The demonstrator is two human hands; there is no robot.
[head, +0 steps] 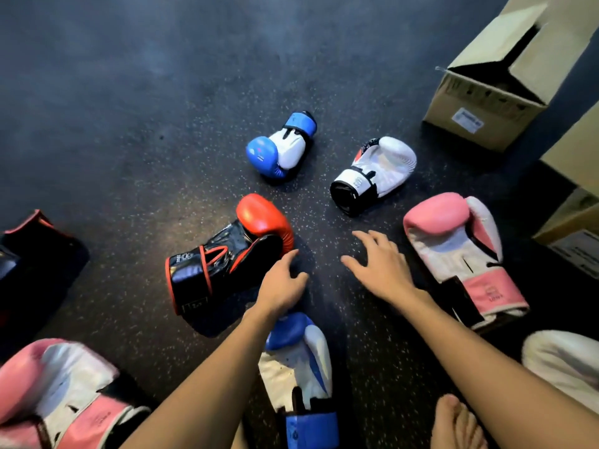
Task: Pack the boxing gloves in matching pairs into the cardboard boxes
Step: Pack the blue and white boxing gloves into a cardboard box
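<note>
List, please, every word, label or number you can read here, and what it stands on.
No text reads legibly.
Open cardboard box, white label: blurred.
Second cardboard box, label: blurred.
Red and black glove, cuff print: too small.
Right pink glove, cuff print: too small.
White and black glove, cuff logo: blurred.

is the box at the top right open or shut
Open: the box has its flaps raised with a dark gap between them. What is inside cannot be told.

Red-and-black glove point(227, 251): glossy leather-like shell. Cardboard box point(486, 102): matt brown. Floor point(129, 124): dark, speckled, matt, rubber-like.
</note>
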